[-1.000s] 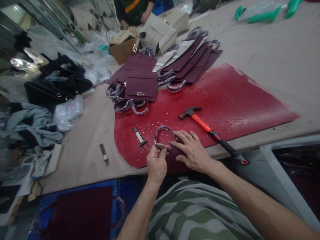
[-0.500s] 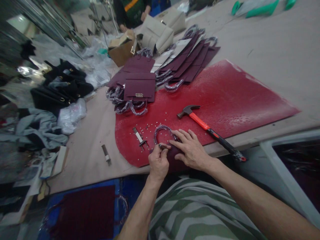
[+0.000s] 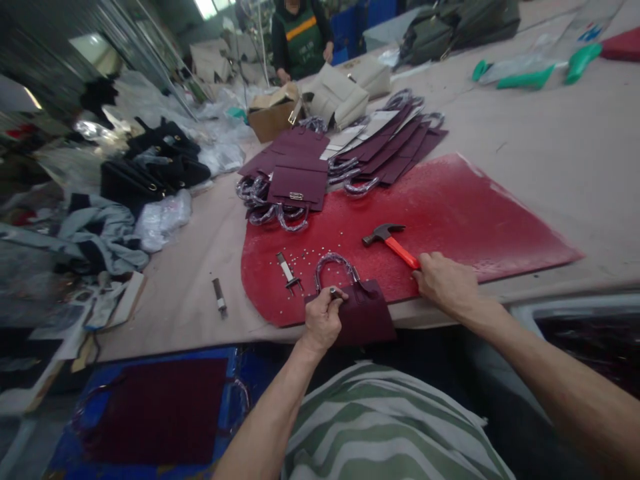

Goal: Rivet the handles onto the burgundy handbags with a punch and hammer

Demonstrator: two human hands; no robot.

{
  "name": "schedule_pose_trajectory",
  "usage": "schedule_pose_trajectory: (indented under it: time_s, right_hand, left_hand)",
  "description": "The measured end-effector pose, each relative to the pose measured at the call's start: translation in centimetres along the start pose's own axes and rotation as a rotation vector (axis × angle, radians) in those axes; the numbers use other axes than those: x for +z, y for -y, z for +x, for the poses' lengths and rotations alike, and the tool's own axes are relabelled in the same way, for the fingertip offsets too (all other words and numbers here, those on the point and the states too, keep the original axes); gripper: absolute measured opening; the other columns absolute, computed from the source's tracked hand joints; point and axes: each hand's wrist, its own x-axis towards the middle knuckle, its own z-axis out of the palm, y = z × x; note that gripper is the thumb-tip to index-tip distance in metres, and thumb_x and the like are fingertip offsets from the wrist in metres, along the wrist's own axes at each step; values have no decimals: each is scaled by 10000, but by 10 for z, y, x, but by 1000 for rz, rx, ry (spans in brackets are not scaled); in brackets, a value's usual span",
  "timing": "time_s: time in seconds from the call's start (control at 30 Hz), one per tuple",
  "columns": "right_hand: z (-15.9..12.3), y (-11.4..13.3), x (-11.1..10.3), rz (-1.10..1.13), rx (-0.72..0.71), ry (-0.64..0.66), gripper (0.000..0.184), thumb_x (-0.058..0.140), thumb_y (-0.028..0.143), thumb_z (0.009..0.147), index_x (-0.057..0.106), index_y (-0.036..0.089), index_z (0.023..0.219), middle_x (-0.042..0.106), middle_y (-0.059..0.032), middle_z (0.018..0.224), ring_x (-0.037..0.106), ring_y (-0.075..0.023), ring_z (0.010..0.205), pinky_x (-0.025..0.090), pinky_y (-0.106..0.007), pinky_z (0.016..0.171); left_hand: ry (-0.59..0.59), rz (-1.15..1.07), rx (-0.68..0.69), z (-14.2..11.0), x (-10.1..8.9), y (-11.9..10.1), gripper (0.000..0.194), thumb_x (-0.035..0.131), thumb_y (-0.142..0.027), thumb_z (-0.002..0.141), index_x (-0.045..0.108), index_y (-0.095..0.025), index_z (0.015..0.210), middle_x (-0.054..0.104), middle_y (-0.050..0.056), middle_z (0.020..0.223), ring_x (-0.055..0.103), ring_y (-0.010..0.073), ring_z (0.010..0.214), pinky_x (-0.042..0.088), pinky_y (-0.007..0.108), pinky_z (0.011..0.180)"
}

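At the mat's [image 3: 500,223] seven o'clock, a metal tool [image 3: 335,292] is pinched over the burgundy bag [image 3: 371,317] by the left hand's [image 3: 323,321] fingers; the hammer [image 3: 401,253], at the bag's one o'clock, is gripped by the right hand's [image 3: 447,285]. Striking seems readied; steadiness is needed.

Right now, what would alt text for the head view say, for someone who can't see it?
A person's right hand grips a claw hammer while the left hand holds a small metal piece at a maroon bag panel with a plastic-wrapped handle, at the near edge of a red mat. More maroon panels lie beyond.
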Motion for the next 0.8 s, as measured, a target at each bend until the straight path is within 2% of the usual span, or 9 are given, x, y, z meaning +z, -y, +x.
schedule_pose_trajectory:
  time_s: [0.07, 0.13, 0.27, 0.33, 0.4, 0.5, 0.57, 0.67, 0.8]
  right_hand:
    - [3, 5, -3, 270, 88, 143, 102, 615, 206, 746, 514, 191, 740, 583, -104, 786, 609, -273, 818, 455, -357, 692]
    - [1, 15, -5, 416, 106, 269, 118, 589, 224, 727, 473, 207, 708, 552, -53, 690, 574, -201, 646, 449, -310, 590]
    - [-21, 42, -12, 569, 87, 385, 147, 435, 364, 833, 403, 237, 765, 408, 47, 591, 380, -115, 428, 367, -245, 425]
    - [-40, 53, -19, 606, 39, 333, 262, 343, 489, 903, 368, 253, 792, 360, 68, 582, 328, -112, 401, 312, -236, 390]
    - [-60, 59, -28, 533, -113, 180, 359, 300, 579, 939, 369, 258, 794, 382, 59, 572, 350, -120, 411, 288, -244, 402]
    - [-81, 59, -37, 191, -426, -31, 344, 327, 523, 966, 397, 254, 763, 445, 26, 544, 401, -140, 442, 257, -276, 464]
    - [-87, 57, -41, -59, -555, -8, 285, 342, 436, 961, 423, 251, 760, 470, 12, 527, 401, -150, 427, 204, -301, 481]
    - [-92, 59, -47, -213, -631, 24, 276, 343, 413, 975, 444, 251, 776, 503, 4, 537, 398, -153, 405, 166, -318, 487]
    - [-100, 68, -48, -63, -609, -244, 338, 258, 450, 1013, 410, 256, 782, 504, -1, 544, 380, -146, 398, 208, -305, 473]
  left_hand:
    - [-3, -3, -5, 1, 1, 0, 157, 487, -151, 890, 630, -212, 915, 735, 26, 875, 704, 150, 826, 546, 252, 807]
    - [3, -5, -10, 1, 2, -1, 160, 487, -145, 887, 628, -215, 911, 733, 25, 874, 705, 153, 831, 548, 254, 813]
    - [5, -25, 16, 0, 4, 0, 177, 486, -131, 889, 636, -217, 926, 738, 32, 885, 714, 159, 845, 557, 255, 814]
    - [1, -25, 43, 0, 5, 2, 181, 486, -130, 897, 641, -218, 928, 740, 36, 892, 717, 164, 853, 560, 259, 806]
    - [-6, -15, 70, -1, 6, 4, 184, 483, -133, 906, 642, -220, 934, 744, 41, 901, 719, 171, 866, 564, 270, 812]
    - [-12, 11, 86, -3, 8, 8, 180, 481, -150, 916, 642, -225, 946, 747, 52, 910, 720, 181, 877, 569, 287, 830]
    - [-5, 25, 75, -4, 9, 11, 180, 483, -165, 921, 648, -226, 959, 747, 63, 904, 722, 187, 868, 572, 289, 829]
    - [-1, 22, 79, -5, 10, 13, 186, 485, -165, 925, 653, -228, 976, 746, 63, 895, 725, 188, 861, 576, 286, 823]
    - [-18, 11, 116, -5, 9, 14, 187, 490, -153, 922, 653, -227, 974, 749, 56, 924, 725, 188, 897, 574, 289, 848]
